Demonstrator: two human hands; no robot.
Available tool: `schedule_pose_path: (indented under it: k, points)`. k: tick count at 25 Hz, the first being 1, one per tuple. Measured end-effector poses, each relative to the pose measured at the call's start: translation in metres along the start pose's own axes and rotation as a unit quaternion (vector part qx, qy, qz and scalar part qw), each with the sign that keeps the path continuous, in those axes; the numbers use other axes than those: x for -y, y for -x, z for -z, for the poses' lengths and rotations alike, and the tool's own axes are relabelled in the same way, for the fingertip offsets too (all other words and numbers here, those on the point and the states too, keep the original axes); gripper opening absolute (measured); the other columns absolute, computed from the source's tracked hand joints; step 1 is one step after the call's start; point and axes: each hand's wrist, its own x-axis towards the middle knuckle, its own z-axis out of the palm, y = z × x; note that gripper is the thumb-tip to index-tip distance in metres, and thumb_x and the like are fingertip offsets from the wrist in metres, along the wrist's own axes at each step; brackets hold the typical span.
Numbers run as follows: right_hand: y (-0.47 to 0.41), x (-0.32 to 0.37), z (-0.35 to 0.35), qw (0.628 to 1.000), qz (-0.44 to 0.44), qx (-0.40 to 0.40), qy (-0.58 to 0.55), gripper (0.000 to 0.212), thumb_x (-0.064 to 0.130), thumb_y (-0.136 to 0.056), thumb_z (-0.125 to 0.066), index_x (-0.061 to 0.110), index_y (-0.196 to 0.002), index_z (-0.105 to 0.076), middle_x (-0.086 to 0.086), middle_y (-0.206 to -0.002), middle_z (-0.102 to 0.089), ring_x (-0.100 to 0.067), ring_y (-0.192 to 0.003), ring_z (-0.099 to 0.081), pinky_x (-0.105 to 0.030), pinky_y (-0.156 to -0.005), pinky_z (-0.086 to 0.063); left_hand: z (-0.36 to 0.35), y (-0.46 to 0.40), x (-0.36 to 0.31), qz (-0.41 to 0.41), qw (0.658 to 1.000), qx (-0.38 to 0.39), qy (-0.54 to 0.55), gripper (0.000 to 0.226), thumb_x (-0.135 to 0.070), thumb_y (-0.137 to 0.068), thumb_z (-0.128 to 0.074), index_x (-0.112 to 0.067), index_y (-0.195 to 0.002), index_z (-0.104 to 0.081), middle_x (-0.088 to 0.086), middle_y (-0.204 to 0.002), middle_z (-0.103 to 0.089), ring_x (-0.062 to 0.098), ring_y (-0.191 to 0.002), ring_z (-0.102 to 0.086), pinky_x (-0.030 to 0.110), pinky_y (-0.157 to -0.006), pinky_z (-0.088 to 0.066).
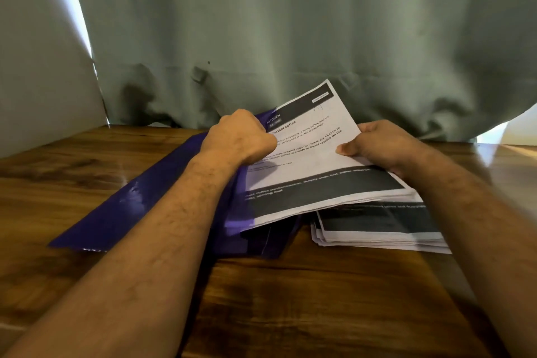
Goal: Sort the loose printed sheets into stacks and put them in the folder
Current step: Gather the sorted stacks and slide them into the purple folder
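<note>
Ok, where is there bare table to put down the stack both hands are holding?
Bare wood lies near the front edge, between the forearms, and left of the purple folder. The middle is crowded: folder, held stack and a second stack beneath the right hand.

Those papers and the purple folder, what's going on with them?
A person is filing printed sheets. The right hand grips a bundle of sheets by its right edge, thumb on top, while the left hand holds the purple folder at the bundle's left side, seemingly feeding it in. A second stack of sheets lies on the wooden table beneath the held bundle.
</note>
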Motion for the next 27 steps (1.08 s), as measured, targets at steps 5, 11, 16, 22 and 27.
schedule_pose_path:
  k: [5,11,16,22,27]
  points:
    - [0.005,0.012,-0.019,0.999,-0.029,-0.009,-0.044,0.012,0.009,-0.08,-0.073,0.01,-0.092,-0.073,0.0,-0.076,-0.076,-0.016,-0.06,-0.072,-0.021,-0.051,-0.052,-0.003,-0.001,0.0,-0.008,0.999,-0.037,-0.011,0.028,-0.024,-0.069,-0.053,-0.017,-0.082,-0.077,-0.001,-0.073,-0.065,0.015,-0.065,-0.053,0.024,-0.055,-0.037]
    - [0.011,0.018,-0.04,0.992,-0.068,0.04,-0.096,0.02,0.017,-0.083,-0.072,0.004,-0.098,-0.068,-0.01,-0.075,-0.075,-0.026,-0.064,-0.073,-0.038,-0.057,-0.06,-0.012,0.0,-0.004,0.0,0.998,-0.047,-0.041,0.033,-0.028,-0.068,-0.054,-0.02,-0.094,-0.07,0.001,-0.084,-0.061,0.029,-0.081,-0.055,0.034,-0.07,-0.041]
    - [0.018,0.015,-0.047,0.983,-0.114,0.102,-0.103,0.011,-0.006,-0.088,-0.059,0.0,-0.096,-0.064,-0.013,-0.076,-0.075,-0.022,-0.063,-0.073,-0.033,-0.049,-0.058,-0.016,0.002,-0.008,-0.008,0.999,-0.038,-0.032,0.031,-0.023,-0.073,-0.057,-0.018,-0.099,-0.073,0.008,-0.099,-0.069,0.032,-0.09,-0.06,0.034,-0.074,-0.047]
    - [0.015,0.018,-0.077,0.974,-0.079,0.131,-0.166,0.019,-0.008,-0.09,-0.052,-0.003,-0.102,-0.066,-0.013,-0.082,-0.075,-0.024,-0.071,-0.073,-0.035,-0.058,-0.06,-0.02,0.007,-0.015,-0.02,0.998,-0.056,-0.018,0.031,-0.022,-0.069,-0.056,-0.015,-0.097,-0.069,0.009,-0.093,-0.062,0.034,-0.086,-0.057,0.035,-0.074,-0.048]
    - [0.02,0.018,-0.084,0.972,-0.081,0.176,-0.13,0.024,-0.014,-0.088,-0.045,0.001,-0.089,-0.065,-0.013,-0.077,-0.073,-0.022,-0.063,-0.072,-0.031,-0.054,-0.059,-0.019,0.009,-0.015,-0.019,0.999,-0.049,-0.011,0.021,-0.019,-0.069,-0.055,-0.012,-0.086,-0.063,0.011,-0.091,-0.064,0.035,-0.087,-0.059,0.035,-0.07,-0.046]
